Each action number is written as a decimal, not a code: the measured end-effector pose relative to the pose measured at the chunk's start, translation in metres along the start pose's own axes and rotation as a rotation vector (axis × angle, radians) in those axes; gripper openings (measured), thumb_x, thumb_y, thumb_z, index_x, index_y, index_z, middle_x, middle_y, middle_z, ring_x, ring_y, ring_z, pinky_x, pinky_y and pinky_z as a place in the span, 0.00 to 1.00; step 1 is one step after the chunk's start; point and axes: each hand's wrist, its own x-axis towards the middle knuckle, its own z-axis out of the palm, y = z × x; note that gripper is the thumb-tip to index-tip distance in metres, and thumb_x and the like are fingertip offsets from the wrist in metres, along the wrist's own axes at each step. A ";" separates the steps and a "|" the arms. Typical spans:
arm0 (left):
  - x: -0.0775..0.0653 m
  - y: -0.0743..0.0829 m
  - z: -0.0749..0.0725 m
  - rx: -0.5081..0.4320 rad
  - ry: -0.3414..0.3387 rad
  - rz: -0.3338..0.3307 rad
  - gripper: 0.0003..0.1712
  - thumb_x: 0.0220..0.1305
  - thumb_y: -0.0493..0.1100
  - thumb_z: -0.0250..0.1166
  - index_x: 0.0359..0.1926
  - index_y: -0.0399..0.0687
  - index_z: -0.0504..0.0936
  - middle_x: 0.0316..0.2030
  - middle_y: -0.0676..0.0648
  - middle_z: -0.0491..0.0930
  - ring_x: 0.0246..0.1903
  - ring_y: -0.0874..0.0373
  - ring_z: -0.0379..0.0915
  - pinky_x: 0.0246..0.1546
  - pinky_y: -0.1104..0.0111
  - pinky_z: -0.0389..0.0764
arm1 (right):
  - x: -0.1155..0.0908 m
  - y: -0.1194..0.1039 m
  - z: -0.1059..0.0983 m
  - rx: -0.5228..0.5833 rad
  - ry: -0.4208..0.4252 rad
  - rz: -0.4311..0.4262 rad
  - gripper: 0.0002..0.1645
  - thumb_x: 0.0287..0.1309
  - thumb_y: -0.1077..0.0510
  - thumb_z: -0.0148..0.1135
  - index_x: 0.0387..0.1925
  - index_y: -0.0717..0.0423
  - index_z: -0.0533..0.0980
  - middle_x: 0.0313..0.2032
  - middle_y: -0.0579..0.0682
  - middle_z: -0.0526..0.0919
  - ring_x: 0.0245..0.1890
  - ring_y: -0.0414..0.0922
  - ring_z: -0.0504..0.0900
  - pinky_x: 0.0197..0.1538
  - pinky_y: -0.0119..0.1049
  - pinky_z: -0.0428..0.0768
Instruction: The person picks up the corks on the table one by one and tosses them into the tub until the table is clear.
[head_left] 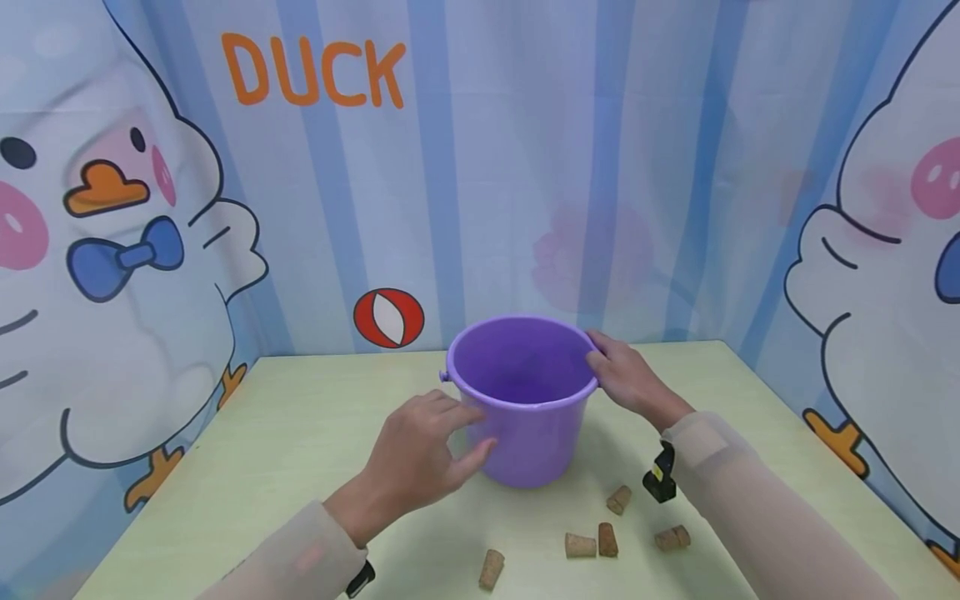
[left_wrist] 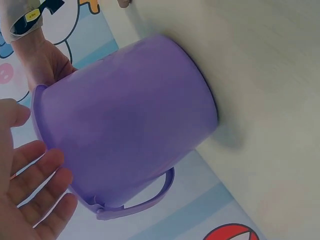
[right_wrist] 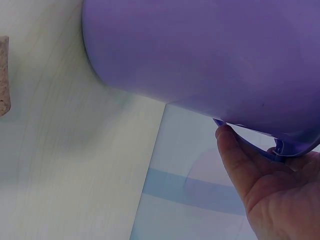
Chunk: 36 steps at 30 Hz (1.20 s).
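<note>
A purple plastic bucket (head_left: 528,442) stands upright on the pale table, its inside facing up towards the head view. My right hand (head_left: 633,379) grips its right rim, where the handle (right_wrist: 250,142) joins; in the right wrist view the fingers reach along that handle. At the bucket's front left is my left hand (head_left: 420,454), with fingers spread and loosely bent, holding nothing. The left wrist view puts those fingers (left_wrist: 42,175) close to the rim; whether they touch it I cannot tell. The bucket's floor is hidden.
Several corks lie in front of the bucket, among them a light cork (head_left: 580,546), a darker cork (head_left: 607,540) and one nearer the front edge, a tilted cork (head_left: 491,570). Behind the table (head_left: 315,417) hangs a striped duck-print curtain (head_left: 510,167).
</note>
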 end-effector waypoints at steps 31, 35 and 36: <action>-0.025 0.009 0.010 0.052 -0.184 -0.153 0.13 0.53 0.53 0.77 0.26 0.54 0.84 0.20 0.59 0.80 0.23 0.65 0.69 0.22 0.75 0.69 | -0.001 -0.002 0.001 0.012 -0.005 0.006 0.34 0.75 0.56 0.36 0.77 0.62 0.58 0.63 0.65 0.77 0.55 0.58 0.81 0.56 0.53 0.79; -0.028 0.010 0.011 0.037 -0.227 -0.174 0.12 0.54 0.53 0.77 0.26 0.53 0.85 0.21 0.59 0.80 0.24 0.66 0.69 0.23 0.75 0.70 | 0.000 -0.001 0.001 0.011 -0.002 0.003 0.33 0.75 0.56 0.36 0.77 0.61 0.59 0.62 0.65 0.78 0.54 0.58 0.81 0.55 0.52 0.79; -0.029 0.010 0.011 0.035 -0.239 -0.177 0.12 0.55 0.54 0.76 0.27 0.53 0.85 0.21 0.59 0.81 0.24 0.66 0.70 0.24 0.75 0.71 | 0.000 -0.001 0.001 0.010 -0.001 0.004 0.33 0.75 0.56 0.36 0.77 0.61 0.59 0.62 0.64 0.78 0.54 0.58 0.81 0.55 0.52 0.79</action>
